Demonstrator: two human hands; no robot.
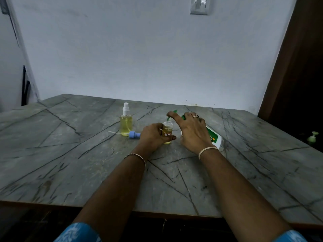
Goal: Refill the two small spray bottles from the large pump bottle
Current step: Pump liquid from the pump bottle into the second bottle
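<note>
A home room — marbled table (70, 154), wall switch (200, 5).

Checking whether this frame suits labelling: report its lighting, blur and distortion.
Head view: dim, flat, bluish light, faint shadows and no glare on the table; the right hand and the pump bottle it tilts look slightly smeared, the label unreadable; the left hand and its small bottle are sharper; wide-angle distortion bows the table edges and leans the door frame.
</note>
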